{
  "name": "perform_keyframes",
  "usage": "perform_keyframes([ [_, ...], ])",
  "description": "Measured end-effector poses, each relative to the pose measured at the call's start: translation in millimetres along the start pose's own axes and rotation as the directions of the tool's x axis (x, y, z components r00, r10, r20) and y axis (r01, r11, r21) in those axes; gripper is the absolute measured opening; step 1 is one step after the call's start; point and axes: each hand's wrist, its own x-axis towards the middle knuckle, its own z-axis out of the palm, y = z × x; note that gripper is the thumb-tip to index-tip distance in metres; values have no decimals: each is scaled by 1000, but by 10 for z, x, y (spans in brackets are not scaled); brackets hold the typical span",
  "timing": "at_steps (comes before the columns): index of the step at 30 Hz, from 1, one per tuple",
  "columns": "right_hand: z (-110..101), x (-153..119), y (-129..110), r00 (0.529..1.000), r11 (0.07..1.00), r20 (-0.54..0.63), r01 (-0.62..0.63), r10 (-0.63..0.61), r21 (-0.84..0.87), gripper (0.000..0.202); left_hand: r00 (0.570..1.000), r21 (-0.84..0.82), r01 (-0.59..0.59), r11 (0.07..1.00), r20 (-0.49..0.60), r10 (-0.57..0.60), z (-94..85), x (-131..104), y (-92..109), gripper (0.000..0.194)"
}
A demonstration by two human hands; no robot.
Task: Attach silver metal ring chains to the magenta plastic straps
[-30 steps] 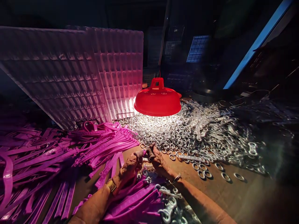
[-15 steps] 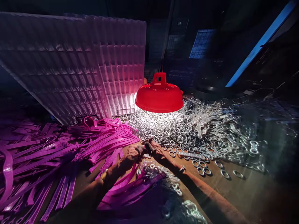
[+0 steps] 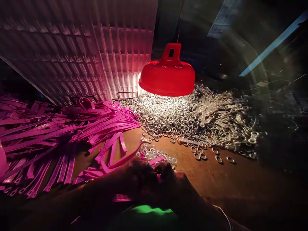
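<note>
Both hands are close to the body at the lower middle, dark in shadow. My left hand [image 3: 134,175] has its fingers bent; a pink strap [image 3: 158,178] shows between it and my right hand [image 3: 169,178], whose fingers are pressed together. Which fingers grip the strap is hard to make out. Just beyond the hands sits a small pile of metal rings [image 3: 154,152], with pink straps beside it. A large heap of pink straps [image 3: 108,122] spreads to the left, and a heap of metal rings [image 3: 168,115] lies farther back.
A red lamp [image 3: 167,77] hangs low over the ring heap. Translucent ribbed panels [image 3: 122,48] stand upright at the back left. Loose rings [image 3: 218,159] lie on the brown table [image 3: 207,179] to the right.
Both hands have come back from the edge of the ring heap toward the body. The view has tilted down, and the small ring pile is more exposed.
</note>
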Motion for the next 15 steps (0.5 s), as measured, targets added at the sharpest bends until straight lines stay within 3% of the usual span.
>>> perform_keyframes([
  [2,21,-51,15,998,995,46,-54,51,80,43,998,-122,-19,992,-59,12,80,-28,-90,21],
  [6,-19,-76,-30,982,976,154,-138,113,169,50,994,-204,-21,979,-108,-2,169,-68,-127,20],
  [12,-154,57,-166,945,986,314,-129,88,110,38,996,-458,86,885,20,-87,252,-69,-30,29],
  [15,-248,201,-273,937,994,341,-97,77,43,34,998,-460,48,887,-15,-62,209,-15,-11,30],
])
